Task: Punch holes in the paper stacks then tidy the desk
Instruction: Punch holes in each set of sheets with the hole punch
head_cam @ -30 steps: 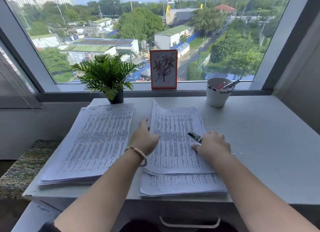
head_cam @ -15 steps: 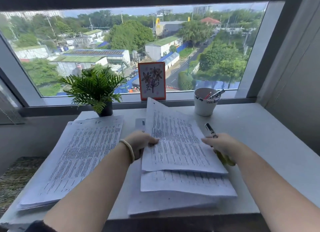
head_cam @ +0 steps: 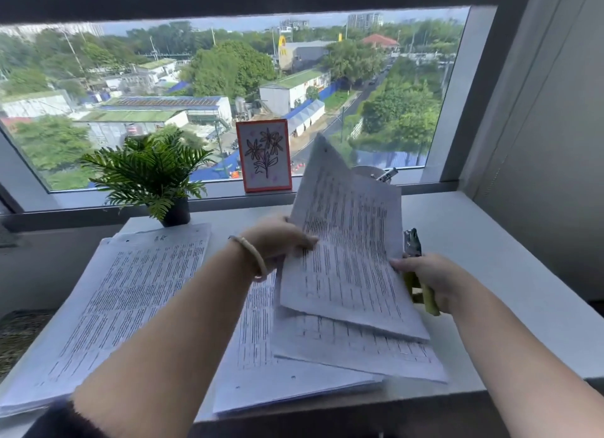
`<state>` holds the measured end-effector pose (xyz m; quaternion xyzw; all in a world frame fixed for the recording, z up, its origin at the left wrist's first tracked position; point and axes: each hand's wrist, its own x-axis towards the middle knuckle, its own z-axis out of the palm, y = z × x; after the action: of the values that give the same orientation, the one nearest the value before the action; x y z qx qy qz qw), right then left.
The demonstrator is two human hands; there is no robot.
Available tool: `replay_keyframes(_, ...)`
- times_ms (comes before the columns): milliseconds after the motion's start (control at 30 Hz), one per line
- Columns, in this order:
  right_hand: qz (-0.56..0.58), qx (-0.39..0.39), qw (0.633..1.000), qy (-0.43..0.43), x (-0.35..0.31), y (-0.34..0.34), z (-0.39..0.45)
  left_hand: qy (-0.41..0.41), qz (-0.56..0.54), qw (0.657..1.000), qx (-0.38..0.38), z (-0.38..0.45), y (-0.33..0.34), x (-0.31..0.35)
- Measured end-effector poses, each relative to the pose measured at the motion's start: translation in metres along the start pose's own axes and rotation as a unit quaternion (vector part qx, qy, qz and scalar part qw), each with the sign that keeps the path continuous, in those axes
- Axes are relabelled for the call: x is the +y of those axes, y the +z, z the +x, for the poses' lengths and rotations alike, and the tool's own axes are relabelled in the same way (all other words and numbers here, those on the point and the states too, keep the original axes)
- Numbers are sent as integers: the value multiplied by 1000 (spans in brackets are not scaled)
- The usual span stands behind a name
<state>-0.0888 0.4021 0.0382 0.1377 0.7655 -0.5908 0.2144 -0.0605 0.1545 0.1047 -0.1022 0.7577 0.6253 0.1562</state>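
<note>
A thin bundle of printed sheets [head_cam: 346,241] is tilted up off the right paper stack [head_cam: 327,349], its far corner raised toward the window. My left hand [head_cam: 277,239] pinches the bundle's left edge. My right hand [head_cam: 428,279] touches its right edge while gripping a hole punch [head_cam: 412,246] with a metal head and yellow-green handles. A second stack of printed paper [head_cam: 124,300] lies flat on the left of the white desk [head_cam: 490,248]. Small punched holes show near the front edge of the lower right sheets.
A potted fern [head_cam: 150,176] stands at the back left of the desk. An orange-framed flower card [head_cam: 264,154] leans on the window sill. A white cup [head_cam: 372,171] with pens is half hidden behind the lifted sheets. A grey wall closes the right side.
The top bundle has been lifted from flat on the right stack to steeply tilted. My right hand has picked up the punch and moved to the bundle's right edge.
</note>
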Motion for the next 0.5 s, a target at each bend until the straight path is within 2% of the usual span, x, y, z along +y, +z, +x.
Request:
replay_keyframes(100,-29,1,999,-32,2,9,0,-99,-122,985,-67,2,-27,-36)
replay_keyframes(233,-70,-5,995,-77,7,39,-4,-173,-127,977,-17,11,-42,-67)
replay_keyframes(333,-174,32,979,-105,3,40,-5,-128,-98,986,29,17,-41,-73)
replay_keyframes(500,-395,79,912,-77,-17,8,10,-78,-100,991,34,11,-45,-70)
